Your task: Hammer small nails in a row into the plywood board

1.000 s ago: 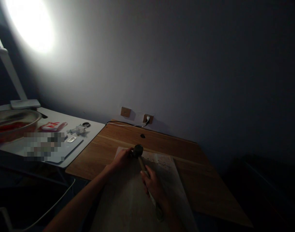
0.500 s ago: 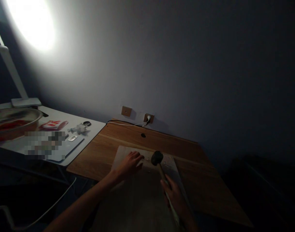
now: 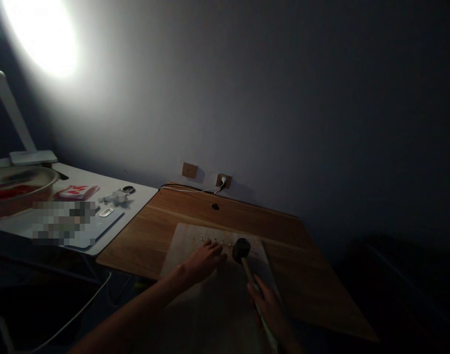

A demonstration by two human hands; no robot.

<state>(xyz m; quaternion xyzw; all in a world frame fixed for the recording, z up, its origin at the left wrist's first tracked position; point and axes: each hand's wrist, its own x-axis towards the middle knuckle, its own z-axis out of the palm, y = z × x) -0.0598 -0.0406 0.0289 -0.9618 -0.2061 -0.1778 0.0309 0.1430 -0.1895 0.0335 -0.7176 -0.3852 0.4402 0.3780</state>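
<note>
My right hand is wrapped round the pale handle of a mallet with a dark, thick head. The mallet's head is over the far right part of a pale wooden board. Several small nails stand in a row near the board's far edge, just left of the mallet's head. My left hand is over the board close to these nails, its fingers loosely bent and apart, with nothing visible in them. Its fingertips hide part of the row; whether they touch a nail I cannot tell.
The board lies on a brown wooden table against the wall. To the left, a white table bears a large bowl, a red-and-white packet, crumpled plastic and a lamp. Cables run to a wall socket.
My left hand has moved slightly down and right, uncovering nails in the row. The mallet's head has come a little lower in view. The whole view has shifted slightly.
</note>
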